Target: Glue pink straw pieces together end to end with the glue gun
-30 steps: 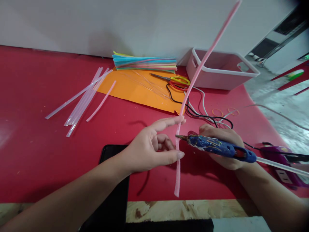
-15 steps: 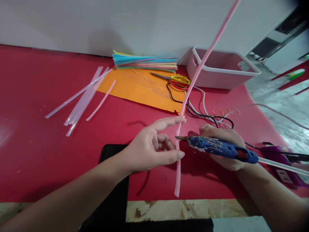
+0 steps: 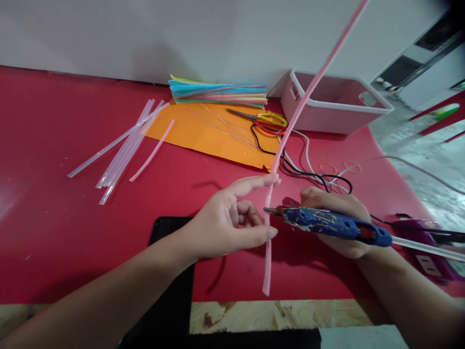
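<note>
A long pink pipe cleaner (image 3: 306, 97) runs from the top of the view down past the front of the table. My left hand (image 3: 232, 218) holds its lower part, with thumb and index finger spaced apart along it and the other fingers curled. My right hand (image 3: 337, 203) is wrapped round a blue hot glue gun (image 3: 323, 224), smeared with dried glue. The nozzle tip is at the pipe cleaner between my left thumb and index finger. A clear glue stick (image 3: 428, 248) sticks out of the gun's back end.
Several glue sticks (image 3: 125, 150) and a short pink pipe cleaner piece (image 3: 152, 151) lie left. Behind are a pipe cleaner bundle (image 3: 218, 92), orange sheet (image 3: 203, 138), scissors (image 3: 269, 121) and pink basket (image 3: 327, 116). Cables, a purple power strip (image 3: 417, 242) and a black phone-like slab (image 3: 170, 291) lie nearer.
The glue gun's nozzle has shifted slightly down along the pipe cleaner, toward my left thumb. The pipe cleaner's upper end has swung a little to the right. My left hand stays nearly still.
</note>
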Available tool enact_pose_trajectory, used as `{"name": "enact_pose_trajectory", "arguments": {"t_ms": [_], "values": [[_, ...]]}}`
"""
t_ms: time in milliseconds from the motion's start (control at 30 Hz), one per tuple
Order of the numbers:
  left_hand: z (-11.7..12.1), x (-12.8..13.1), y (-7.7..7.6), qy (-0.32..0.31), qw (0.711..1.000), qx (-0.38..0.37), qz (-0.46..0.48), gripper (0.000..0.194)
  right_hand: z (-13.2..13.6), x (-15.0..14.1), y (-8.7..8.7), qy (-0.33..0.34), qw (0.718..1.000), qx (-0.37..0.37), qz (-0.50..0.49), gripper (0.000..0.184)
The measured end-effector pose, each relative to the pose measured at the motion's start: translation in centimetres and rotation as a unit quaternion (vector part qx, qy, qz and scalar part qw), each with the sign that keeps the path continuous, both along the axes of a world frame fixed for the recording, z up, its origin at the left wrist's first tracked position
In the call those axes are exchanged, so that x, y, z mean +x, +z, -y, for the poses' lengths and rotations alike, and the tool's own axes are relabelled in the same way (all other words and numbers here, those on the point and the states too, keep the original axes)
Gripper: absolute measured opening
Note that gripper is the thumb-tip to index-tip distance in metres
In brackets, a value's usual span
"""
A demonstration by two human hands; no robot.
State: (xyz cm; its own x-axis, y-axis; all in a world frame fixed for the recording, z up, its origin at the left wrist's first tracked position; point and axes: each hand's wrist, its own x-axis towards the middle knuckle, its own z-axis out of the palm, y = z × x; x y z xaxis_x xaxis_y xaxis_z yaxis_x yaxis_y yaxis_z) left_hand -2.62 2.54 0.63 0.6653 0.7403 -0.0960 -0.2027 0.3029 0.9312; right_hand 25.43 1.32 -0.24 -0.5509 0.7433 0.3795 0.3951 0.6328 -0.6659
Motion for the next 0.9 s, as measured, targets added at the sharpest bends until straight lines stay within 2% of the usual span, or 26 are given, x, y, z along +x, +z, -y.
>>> {"name": "enact_pose_trajectory", "arguments": {"t_ms": [267, 400, 533, 667, 900], "values": [[0.0, 0.0, 0.1, 0.006, 1.0, 0.005, 0.001, 0.078, -0.1, -0.6, 0.6, 0.008, 1.0, 0.016, 0.0, 0.01], [0.0, -0.1, 0.0, -0.002, 1.0, -0.001, 0.012, 0.077, 0.1, -0.2, 0.2, 0.011, 1.0, -0.003, -0.016, 0.012], [0.0, -0.1, 0.0, -0.008, 1.0, -0.011, 0.018, 0.077, 0.5, 0.3, -0.3, -0.022, 0.999, -0.03, -0.024, 0.009], [0.0, 0.0, 0.1, -0.016, 1.0, -0.021, 0.014, 0.079, 0.4, 0.4, -0.3, -0.046, 0.999, -0.002, -0.011, 0.009], [0.1, 0.0, -0.1, -0.007, 1.0, -0.002, 0.011, 0.077, 0.1, 0.1, -0.3, -0.018, 0.999, -0.02, -0.017, 0.01]]}}
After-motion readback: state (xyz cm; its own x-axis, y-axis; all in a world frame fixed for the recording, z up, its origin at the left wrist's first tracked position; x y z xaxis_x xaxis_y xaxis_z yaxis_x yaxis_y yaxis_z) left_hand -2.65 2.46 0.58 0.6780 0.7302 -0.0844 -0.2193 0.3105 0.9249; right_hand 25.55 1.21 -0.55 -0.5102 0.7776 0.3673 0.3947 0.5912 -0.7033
